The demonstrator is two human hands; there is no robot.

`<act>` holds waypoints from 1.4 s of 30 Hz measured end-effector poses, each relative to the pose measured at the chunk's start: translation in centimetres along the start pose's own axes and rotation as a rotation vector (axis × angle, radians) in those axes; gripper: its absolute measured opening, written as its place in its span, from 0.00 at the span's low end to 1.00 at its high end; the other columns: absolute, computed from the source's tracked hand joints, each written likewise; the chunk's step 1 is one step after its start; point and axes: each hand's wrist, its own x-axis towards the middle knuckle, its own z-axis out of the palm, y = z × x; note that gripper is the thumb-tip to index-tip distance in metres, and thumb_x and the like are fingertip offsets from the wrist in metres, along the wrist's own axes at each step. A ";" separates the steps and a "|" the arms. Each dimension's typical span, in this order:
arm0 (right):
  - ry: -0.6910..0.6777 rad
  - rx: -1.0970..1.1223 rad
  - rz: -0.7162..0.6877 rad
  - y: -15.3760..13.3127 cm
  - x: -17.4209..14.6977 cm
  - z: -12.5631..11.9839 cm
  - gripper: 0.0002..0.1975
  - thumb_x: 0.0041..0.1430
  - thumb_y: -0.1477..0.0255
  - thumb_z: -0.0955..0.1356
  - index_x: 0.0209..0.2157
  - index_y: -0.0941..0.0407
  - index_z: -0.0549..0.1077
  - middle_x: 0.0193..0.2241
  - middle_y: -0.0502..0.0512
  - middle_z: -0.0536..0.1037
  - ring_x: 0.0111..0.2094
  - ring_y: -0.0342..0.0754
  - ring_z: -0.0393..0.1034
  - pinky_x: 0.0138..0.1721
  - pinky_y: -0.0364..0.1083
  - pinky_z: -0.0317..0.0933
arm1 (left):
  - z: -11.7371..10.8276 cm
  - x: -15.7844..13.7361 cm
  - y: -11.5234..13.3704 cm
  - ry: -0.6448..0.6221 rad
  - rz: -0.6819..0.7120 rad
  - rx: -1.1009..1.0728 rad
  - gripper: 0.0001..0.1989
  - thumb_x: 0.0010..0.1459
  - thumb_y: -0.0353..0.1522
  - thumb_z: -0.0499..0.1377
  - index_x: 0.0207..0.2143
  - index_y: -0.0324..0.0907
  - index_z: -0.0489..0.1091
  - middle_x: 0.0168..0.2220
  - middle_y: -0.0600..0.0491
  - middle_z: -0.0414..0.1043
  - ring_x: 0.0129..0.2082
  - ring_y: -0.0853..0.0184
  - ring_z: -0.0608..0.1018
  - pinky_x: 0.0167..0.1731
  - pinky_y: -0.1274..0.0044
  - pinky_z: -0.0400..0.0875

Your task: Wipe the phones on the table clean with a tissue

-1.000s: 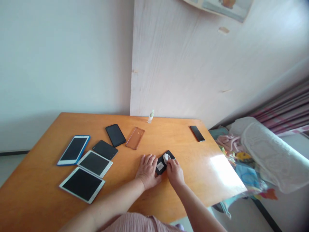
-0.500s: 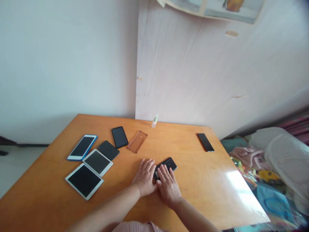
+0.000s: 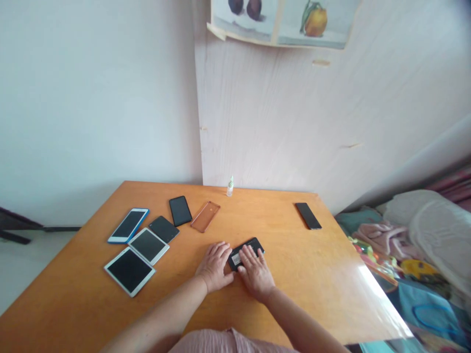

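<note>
The right hand (image 3: 256, 275) lies flat across a black phone (image 3: 235, 259) on the table (image 3: 305, 289), the left hand (image 3: 215, 267) at its left end; beyond, a small bottle (image 3: 230, 188) stands near the wall (image 3: 272, 122).

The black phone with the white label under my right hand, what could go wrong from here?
The labelled black phone might slide or pick up fingerprints, since the right hand lies across it. The slim dark phone near the right edge of the wooden table could fall if bumped. The small bottle standing near the wall could tip if knocked.
</note>
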 end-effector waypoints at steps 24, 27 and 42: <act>0.012 0.064 -0.128 2.2 1.9 0.0 0.25 0.71 0.61 0.56 0.64 0.55 0.62 0.65 0.58 0.60 0.68 0.54 0.48 0.68 0.61 0.39 | 0.4 -0.9 1.1 -0.008 -0.129 0.065 0.35 0.51 0.44 0.61 0.61 0.46 0.60 0.63 0.47 0.62 0.64 0.52 0.61 0.65 0.56 0.47; 0.052 0.021 0.057 3.3 3.4 -0.2 0.27 0.71 0.61 0.56 0.63 0.62 0.64 0.65 0.65 0.60 0.68 0.58 0.48 0.67 0.64 0.40 | 0.5 -0.9 1.3 0.011 -0.139 0.067 0.37 0.48 0.42 0.62 0.62 0.47 0.60 0.63 0.47 0.61 0.63 0.51 0.61 0.65 0.55 0.48; 0.154 0.053 -0.070 2.2 4.4 2.4 0.25 0.70 0.63 0.57 0.63 0.58 0.63 0.62 0.62 0.66 0.65 0.56 0.55 0.66 0.61 0.46 | 0.6 -1.1 2.0 0.083 -0.243 0.013 0.32 0.43 0.39 0.62 0.53 0.44 0.64 0.58 0.44 0.65 0.61 0.48 0.64 0.63 0.54 0.53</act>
